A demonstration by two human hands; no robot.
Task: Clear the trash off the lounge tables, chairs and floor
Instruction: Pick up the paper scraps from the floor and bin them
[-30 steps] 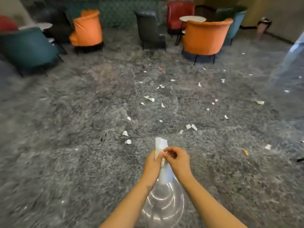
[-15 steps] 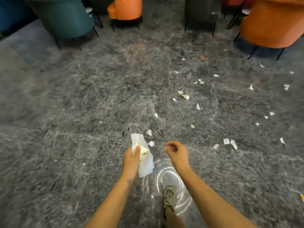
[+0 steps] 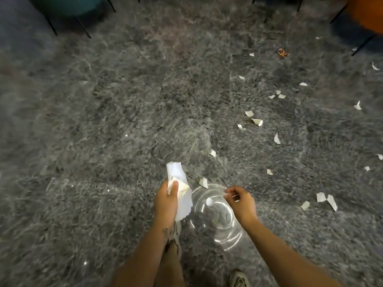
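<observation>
My left hand [image 3: 166, 200] grips a crumpled wad of white paper [image 3: 175, 175] that sticks up above my fingers. My right hand [image 3: 241, 201], fingers curled, pinches the rim of a clear plastic bag [image 3: 219, 224] that hangs open between my hands. A small white scrap [image 3: 209, 201] shows inside the bag. Several torn white paper scraps lie on the grey shag carpet [image 3: 103, 141]; the nearest scrap [image 3: 204, 182] is just beyond the bag. Other white scraps [image 3: 257, 121] spread to the right, as far as a pair of scraps [image 3: 326, 198].
A red wrapper [image 3: 282, 52] lies far right on the carpet. A teal chair [image 3: 62, 5] on thin black legs stands at the top left, an orange chair [image 3: 369, 15] at the top right. My shoes [image 3: 238, 278] are under my arms.
My hands have parted, the left keeping the paper wad and the right drawing the bag's rim to the right. The view has dropped toward the floor and the chairs have slid upward.
</observation>
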